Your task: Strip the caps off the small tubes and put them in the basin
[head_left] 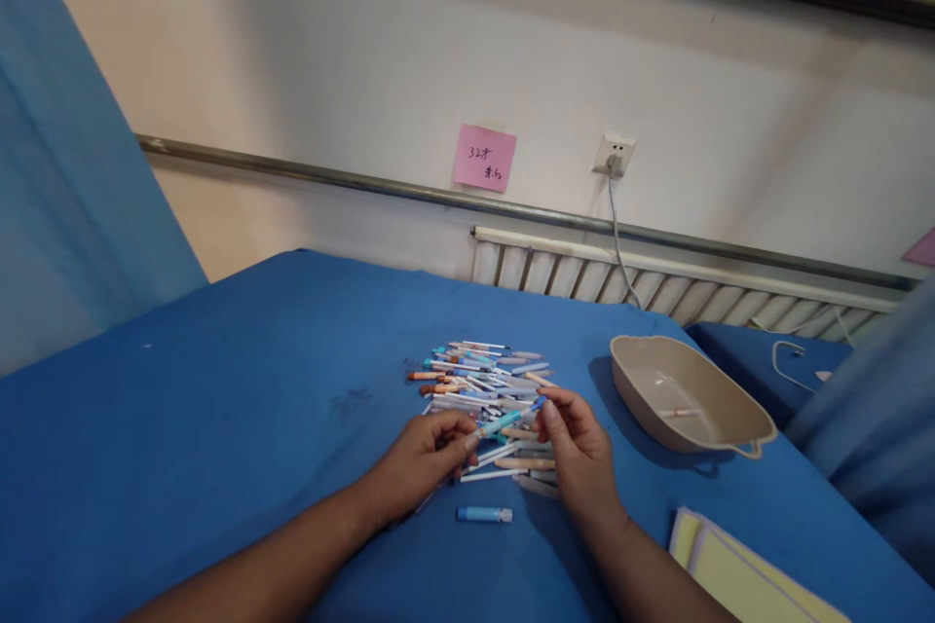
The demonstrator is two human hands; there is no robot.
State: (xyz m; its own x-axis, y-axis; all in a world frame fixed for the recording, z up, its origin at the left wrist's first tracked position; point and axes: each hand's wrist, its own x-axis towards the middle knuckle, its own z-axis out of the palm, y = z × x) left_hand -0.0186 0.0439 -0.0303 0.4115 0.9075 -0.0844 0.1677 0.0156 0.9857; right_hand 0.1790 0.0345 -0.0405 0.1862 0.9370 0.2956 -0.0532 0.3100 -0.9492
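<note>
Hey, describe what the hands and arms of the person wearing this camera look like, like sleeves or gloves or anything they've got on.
The left hand and right hand are ungloved. Both forearms are bare, with no sleeve in view. No watch or bracelet shows; some fingers are partly hidden, but no ring is visible.

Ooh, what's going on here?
A person is holding a light-blue pen with both hands, the left hand at one end and the right hand at the other. Under it, a pile of pens lies on a blue cloth. A short blue piece lies nearer the person, and a beige basin stands to the right.
</note>
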